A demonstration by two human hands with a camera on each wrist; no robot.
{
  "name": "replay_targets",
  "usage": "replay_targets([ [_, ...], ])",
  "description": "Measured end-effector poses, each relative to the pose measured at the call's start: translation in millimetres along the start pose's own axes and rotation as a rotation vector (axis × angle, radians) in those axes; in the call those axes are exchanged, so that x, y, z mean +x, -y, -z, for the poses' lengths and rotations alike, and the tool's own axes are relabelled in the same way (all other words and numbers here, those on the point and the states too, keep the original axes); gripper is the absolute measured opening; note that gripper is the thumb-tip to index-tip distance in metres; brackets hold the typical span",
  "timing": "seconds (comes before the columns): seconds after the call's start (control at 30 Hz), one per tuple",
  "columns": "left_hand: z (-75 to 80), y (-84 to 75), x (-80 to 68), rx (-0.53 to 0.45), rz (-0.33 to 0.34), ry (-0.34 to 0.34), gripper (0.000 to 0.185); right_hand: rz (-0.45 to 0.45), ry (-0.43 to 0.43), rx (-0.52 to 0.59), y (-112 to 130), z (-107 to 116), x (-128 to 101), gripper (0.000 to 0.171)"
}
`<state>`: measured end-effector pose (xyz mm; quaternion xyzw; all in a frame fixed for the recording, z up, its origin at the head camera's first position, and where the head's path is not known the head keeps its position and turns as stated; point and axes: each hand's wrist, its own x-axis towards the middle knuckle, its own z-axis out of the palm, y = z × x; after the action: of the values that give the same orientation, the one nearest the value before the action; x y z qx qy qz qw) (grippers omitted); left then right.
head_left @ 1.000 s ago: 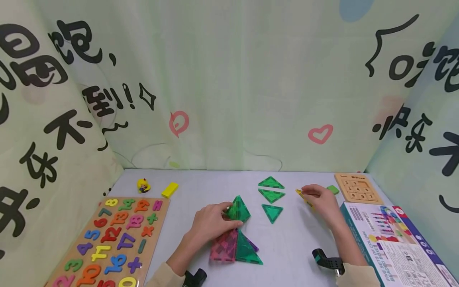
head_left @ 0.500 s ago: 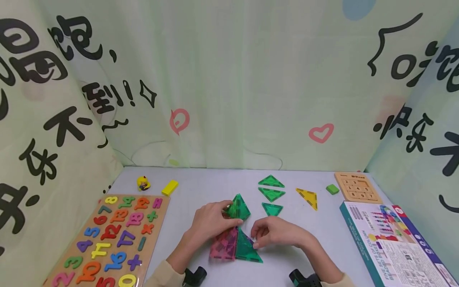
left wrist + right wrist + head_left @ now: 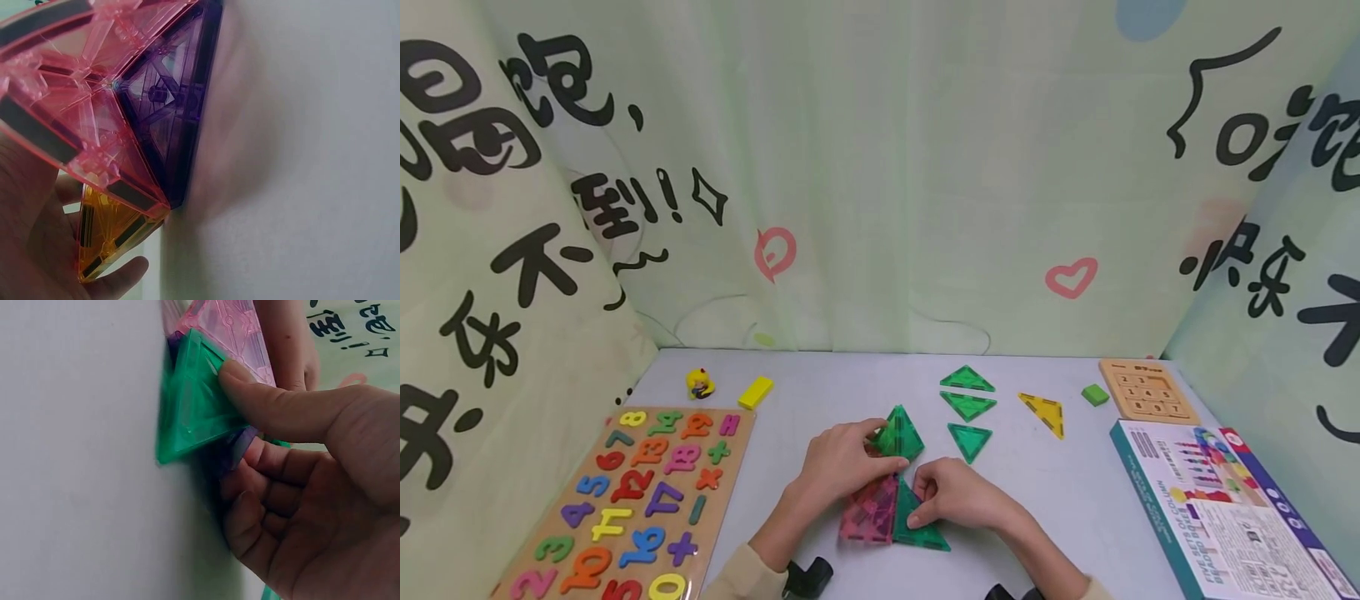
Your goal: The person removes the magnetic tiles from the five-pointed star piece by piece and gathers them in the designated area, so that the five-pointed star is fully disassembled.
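Observation:
My left hand (image 3: 846,458) holds a structure of translucent magnetic tiles, its thumb and fingers about the upper part. A pink square tile (image 3: 868,512) forms the near side, and a green pointed part (image 3: 901,435) rises at the far end. The left wrist view shows a purple triangular tile (image 3: 165,94) beside the pink ones and an orange triangular tile (image 3: 109,231) by the fingers. With thumb in front and curled fingers behind, my right hand (image 3: 962,493) pinches the green triangular tile (image 3: 197,400) on the structure's right side. Its fingertips are partly hidden behind the tiles.
Three loose green triangles (image 3: 967,407) and a yellow triangle (image 3: 1043,413) lie beyond my hands. A number board (image 3: 651,492) is on the left, a box (image 3: 1232,508) on the right. Small blocks, a figurine (image 3: 700,384) and a wooden board (image 3: 1148,392) stand farther back.
My right hand has let go of the yellow triangle at the right and come left to the structure, where it now pinches the green triangular tile. The left hand has stayed in place.

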<state>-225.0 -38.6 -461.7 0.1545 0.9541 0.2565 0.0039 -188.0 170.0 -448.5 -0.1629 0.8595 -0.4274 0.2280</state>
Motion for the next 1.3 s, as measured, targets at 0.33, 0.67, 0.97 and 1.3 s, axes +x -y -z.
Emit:
replay_targets([
  [0.33, -1.1, -1.5, 1.7, 0.002, -0.012, 0.003, 0.072, 0.021, 0.0, 0.043, -7.5, 5.4, 0.2, 0.016],
  [0.67, -0.6, -2.9, 3.1, -0.001, -0.005, 0.003, 0.071, 0.012, 0.003, 0.054, -6.3, 18.8, -5.3, 0.013],
  [0.97, 1.6, -5.2, 4.8, 0.009, 0.022, 0.021, 0.074, -0.072, -0.105, -0.002, -9.9, 63.2, -23.6, 0.01],
  [1.3, 1.7, -3.1, 0.0, -0.008, 0.025, 0.027, 0.072, -0.286, -0.422, -0.148, -47.3, 103.5, -38.0, 0.033],
])
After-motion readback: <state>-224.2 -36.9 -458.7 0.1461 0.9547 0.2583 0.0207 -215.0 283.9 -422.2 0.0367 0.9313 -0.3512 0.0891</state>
